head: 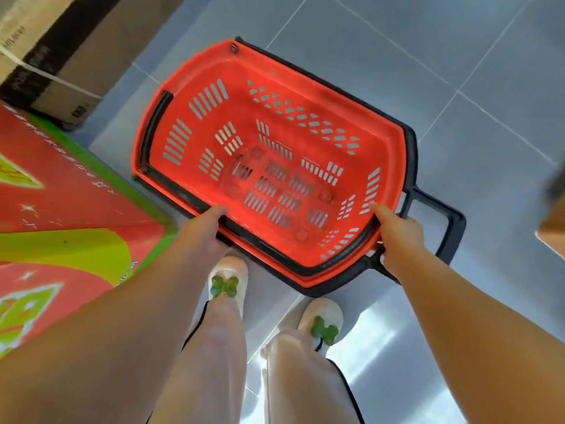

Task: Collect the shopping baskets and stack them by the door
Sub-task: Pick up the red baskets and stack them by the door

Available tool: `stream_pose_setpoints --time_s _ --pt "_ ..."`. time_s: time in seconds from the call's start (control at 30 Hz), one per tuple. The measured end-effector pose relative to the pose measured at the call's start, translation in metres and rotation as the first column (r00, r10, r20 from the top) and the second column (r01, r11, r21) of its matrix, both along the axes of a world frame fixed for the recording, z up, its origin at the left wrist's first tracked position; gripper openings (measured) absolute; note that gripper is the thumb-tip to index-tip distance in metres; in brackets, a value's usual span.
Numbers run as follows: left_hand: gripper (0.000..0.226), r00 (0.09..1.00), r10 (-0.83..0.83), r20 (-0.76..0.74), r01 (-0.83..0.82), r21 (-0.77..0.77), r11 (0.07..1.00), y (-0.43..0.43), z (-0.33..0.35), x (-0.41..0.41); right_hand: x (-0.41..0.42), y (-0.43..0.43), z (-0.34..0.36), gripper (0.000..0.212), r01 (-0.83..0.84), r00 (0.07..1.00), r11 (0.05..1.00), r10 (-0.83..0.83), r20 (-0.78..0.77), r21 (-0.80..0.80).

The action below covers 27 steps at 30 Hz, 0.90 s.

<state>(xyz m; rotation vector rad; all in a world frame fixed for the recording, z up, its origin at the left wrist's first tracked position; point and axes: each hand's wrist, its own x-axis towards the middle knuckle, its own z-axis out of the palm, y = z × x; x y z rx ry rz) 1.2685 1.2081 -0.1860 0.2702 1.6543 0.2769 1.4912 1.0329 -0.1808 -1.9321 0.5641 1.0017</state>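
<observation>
Straight ahead and below, red shopping basket [305,96] spans crosswise, long axis left-right, right end nearer me; left hand [208,224] and right hand [400,237] both clasp its near rim.

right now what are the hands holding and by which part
The red basket, by its near rim: left hand on the long side, right hand near the corner.

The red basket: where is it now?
Centre of the head view, right of the cardboard box; the left hand and right hand grip the red basket.
</observation>
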Motion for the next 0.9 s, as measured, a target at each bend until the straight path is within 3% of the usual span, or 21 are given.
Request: stream_pose_setpoints --time_s 0.13,0.4,0.6,0.9 --pt "0.018 1.0 0.011 -0.002 -0.011 0.0 1.0 -0.025 0.035 0.013 0.015 -0.024 0.029 0.027 -0.026 1.0 1.0 0.025 0.018 0.004" --pt "0.015 0.997 0.079 0.023 -0.076 -0.081 0.994 -0.117 0.132 -0.034 -0.002 -0.073 0.128 0.033 -0.206 0.978 0.978 0.205 -0.034 -0.023" --pt "0.014 0.992 0.127 0.016 -0.124 -0.112 0.986 -0.18 0.195 -0.094 -0.047 -0.114 0.194 0.032 -0.297 0.953 0.955 0.295 -0.07 -0.015" --pt "0.016 0.97 0.241 -0.009 -0.24 -0.139 0.961 -0.261 0.25 -0.199 -0.138 -0.15 0.249 0.024 -0.468 0.884 0.884 0.467 0.015 0.003"
